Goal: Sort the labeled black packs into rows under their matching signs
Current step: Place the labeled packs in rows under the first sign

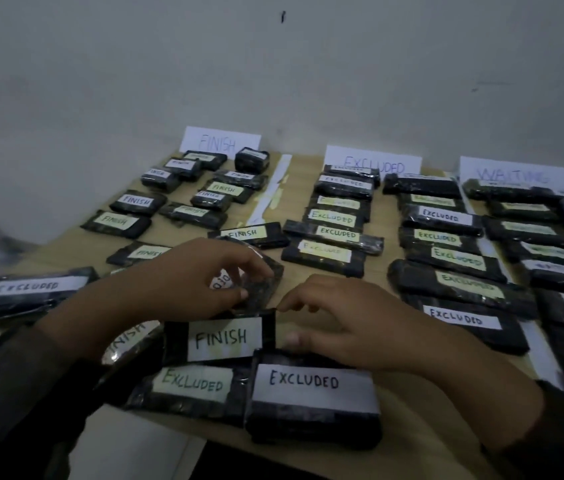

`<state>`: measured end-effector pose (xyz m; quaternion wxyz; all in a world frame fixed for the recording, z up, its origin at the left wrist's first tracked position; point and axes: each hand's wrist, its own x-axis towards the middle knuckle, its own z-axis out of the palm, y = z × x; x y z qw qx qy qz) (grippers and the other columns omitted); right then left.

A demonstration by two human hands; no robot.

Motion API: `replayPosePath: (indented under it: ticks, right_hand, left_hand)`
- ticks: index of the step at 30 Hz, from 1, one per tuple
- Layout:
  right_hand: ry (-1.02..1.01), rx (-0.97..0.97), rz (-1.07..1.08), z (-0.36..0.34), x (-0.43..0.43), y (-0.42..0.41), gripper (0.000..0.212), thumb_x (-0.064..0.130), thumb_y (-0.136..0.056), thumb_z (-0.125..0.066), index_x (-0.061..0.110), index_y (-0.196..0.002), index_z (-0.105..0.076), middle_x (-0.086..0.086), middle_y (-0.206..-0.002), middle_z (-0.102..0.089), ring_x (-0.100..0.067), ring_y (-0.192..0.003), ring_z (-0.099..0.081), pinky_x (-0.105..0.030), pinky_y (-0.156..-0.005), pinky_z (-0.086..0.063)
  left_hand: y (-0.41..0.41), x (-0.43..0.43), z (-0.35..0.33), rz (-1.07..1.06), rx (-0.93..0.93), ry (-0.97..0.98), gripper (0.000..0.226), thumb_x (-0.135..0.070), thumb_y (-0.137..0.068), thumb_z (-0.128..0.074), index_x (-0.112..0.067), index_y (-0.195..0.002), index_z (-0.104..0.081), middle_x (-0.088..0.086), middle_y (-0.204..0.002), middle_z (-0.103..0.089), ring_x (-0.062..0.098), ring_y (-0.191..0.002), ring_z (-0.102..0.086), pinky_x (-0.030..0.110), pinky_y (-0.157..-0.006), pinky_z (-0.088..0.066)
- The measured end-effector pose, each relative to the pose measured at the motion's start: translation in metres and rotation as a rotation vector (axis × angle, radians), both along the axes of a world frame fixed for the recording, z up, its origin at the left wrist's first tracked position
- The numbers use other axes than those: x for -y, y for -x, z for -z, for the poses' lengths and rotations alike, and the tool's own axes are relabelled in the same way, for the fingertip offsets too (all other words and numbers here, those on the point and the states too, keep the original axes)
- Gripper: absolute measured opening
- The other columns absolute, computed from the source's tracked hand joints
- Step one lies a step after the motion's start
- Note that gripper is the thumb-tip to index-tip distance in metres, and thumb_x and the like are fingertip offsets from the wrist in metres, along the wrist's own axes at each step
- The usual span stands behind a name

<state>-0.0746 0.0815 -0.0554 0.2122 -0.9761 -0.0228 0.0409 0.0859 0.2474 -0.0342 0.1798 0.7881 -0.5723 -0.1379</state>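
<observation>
Gripping a tilted pack (263, 282), the left hand (197, 275) curls its fingers and thumb round it just above the table (301, 278); the label is mostly hidden. The right hand (353, 327) pinches the right end of a flat FINISH pack (221, 337), forefinger at the top corner and thumb at the side. The wooden table meets a pale wall (273, 81). Three signs lean there: FINISH sign (219, 142), EXCLUDED sign (374, 162), WAITING sign (514, 173). Two EXCLUDED packs (192, 386) (311, 403) lie nearest the front edge.
</observation>
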Motion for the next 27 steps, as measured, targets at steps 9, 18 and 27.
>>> replayPosePath:
  ticks: [9,18,27]
  right_hand:
    - [-0.258,-0.008,0.128,0.012,-0.017,-0.042,0.022,0.033,-0.078,-0.075,0.038,-0.093,-0.060,0.012,-0.100,-0.063,-0.002,-0.079,-0.059,-0.025,-0.072,-0.051]
    - [-0.349,0.215,0.161,0.000,-0.004,-0.042,0.029,0.030,-0.076,-0.078,0.032,-0.099,-0.062,0.012,-0.101,-0.058,-0.006,-0.084,-0.059,-0.031,-0.074,-0.054]
    - [0.146,0.338,-0.084,-0.018,-0.003,-0.061,0.062,0.047,-0.072,-0.072,0.029,-0.127,-0.049,0.012,-0.115,-0.050,-0.007,-0.104,-0.048,-0.031,-0.077,-0.049]
  left_hand:
    - [-0.003,-0.021,0.002,-0.088,-0.102,-0.109,0.039,-0.035,-0.079,-0.073,-0.043,-0.112,-0.055,-0.025,-0.095,-0.060,-0.005,-0.083,-0.055,0.011,-0.066,-0.044]
    - [-0.009,-0.019,-0.002,-0.169,-0.233,0.020,0.021,-0.030,-0.081,-0.070,-0.040,-0.096,-0.062,-0.011,-0.089,-0.067,0.005,-0.075,-0.064,0.025,-0.067,-0.055]
    - [-0.029,-0.025,-0.006,-0.258,-0.467,0.156,0.014,-0.021,-0.088,-0.063,-0.030,-0.098,-0.068,-0.008,-0.092,-0.072,0.005,-0.086,-0.067,0.022,-0.072,-0.051]
